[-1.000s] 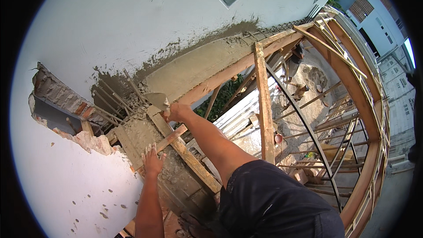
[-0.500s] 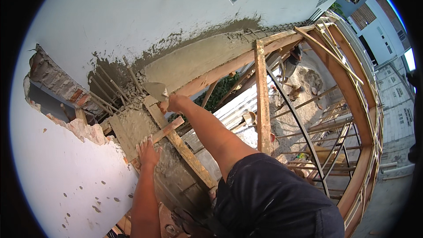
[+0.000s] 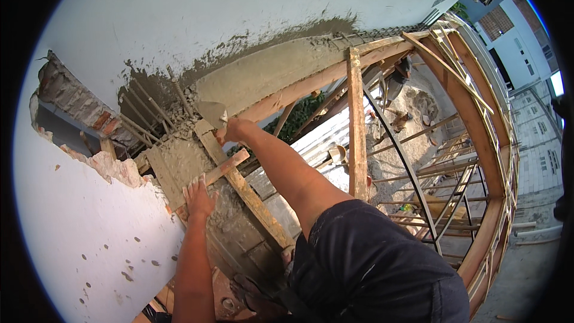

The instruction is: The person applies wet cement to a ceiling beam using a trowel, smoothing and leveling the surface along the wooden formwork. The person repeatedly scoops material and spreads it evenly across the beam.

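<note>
My right hand [image 3: 235, 131] grips a trowel [image 3: 213, 109], its grey blade pointing left over the fresh concrete beside the steel bars [image 3: 179, 93]. Below it, my left hand [image 3: 201, 198] lies with fingers stretched out on the left form board, beside the near end of a short wooden crosspiece [image 3: 226, 166]. That crosspiece spans the narrow form, across to the right form board [image 3: 254, 203]. Wet grey concrete [image 3: 182, 158] fills the form between the boards, rough and lumpy around the bars.
A smoothed concrete strip [image 3: 269, 75] runs along the white wall [image 3: 179, 12]. At left, the wall has a broken opening [image 3: 84, 98] with exposed brick. An upright timber [image 3: 356, 125] and a curved wooden form [image 3: 490, 161] stand right, above a lower level with poles and rubble.
The view has shifted slightly, moving the form and bars a little upward in the picture. The trowel blade looks flatter to view. My left hand's fingers are a bit more spread.
</note>
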Demonstrator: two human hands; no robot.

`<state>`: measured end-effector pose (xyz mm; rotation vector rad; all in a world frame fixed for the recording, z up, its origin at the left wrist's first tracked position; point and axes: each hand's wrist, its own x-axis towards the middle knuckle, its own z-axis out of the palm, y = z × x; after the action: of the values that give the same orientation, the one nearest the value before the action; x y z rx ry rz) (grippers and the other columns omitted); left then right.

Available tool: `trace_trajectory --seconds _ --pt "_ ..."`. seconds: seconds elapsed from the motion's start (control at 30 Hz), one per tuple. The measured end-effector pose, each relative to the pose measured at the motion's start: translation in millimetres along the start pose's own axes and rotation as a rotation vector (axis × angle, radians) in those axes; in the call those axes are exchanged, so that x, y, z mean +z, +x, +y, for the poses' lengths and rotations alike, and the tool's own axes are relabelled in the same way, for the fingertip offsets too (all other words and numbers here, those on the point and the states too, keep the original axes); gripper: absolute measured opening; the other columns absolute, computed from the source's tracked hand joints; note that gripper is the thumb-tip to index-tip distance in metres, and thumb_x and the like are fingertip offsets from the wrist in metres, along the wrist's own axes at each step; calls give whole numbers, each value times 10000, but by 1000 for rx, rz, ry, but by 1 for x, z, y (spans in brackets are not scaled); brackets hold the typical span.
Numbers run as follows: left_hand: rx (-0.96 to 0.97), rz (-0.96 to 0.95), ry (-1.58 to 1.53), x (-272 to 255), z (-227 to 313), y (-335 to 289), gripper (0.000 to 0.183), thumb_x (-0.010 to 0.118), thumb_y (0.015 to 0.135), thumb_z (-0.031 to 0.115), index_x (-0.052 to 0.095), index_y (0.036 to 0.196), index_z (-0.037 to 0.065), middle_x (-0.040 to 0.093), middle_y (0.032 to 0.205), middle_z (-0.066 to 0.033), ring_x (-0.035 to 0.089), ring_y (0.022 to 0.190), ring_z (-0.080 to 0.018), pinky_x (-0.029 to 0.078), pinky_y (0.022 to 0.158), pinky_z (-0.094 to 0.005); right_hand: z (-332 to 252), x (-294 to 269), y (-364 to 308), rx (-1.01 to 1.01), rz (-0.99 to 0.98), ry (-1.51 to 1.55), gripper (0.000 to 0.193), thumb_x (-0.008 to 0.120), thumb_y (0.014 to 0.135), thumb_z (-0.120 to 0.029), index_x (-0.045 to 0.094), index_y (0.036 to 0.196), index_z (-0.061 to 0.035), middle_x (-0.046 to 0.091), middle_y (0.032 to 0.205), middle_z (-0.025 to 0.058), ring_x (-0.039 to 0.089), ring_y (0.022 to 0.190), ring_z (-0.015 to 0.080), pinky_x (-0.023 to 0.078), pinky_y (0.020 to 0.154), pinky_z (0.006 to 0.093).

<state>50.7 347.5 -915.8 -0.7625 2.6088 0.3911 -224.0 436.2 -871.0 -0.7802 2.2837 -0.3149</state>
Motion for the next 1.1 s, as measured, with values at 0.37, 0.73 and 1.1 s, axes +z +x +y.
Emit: trace_trajectory --seconds 0.37,0.73,1.1 --pt "-24 -32 -19 -3 -1 2 824 645 950 451 230 1601 162 375 1579 -131 297 1483 -321 97 1266 -504 3 8 7 -19 71 -97 278 683 808 -154 733 1042 -13 755 1016 168 751 922 287 603 713 393" --pt "-20 -30 -15 -7 2 1 818 649 950 449 234 1603 185 383 1580 -119 299 1485 -319 87 1271 -492 -2 -3 -7 5 48 -37 235 701 796 -160 759 964 -7 767 946 149 763 826 274 605 660 390" --pt "-38 -47 -4 -6 2 2 819 639 958 457 218 1608 194 354 1598 -133 288 1491 -320 84 1275 -490 1 4 4 -26 84 -68 222 723 783 -177 769 936 -22 769 940 138 761 844 280 597 661 407"
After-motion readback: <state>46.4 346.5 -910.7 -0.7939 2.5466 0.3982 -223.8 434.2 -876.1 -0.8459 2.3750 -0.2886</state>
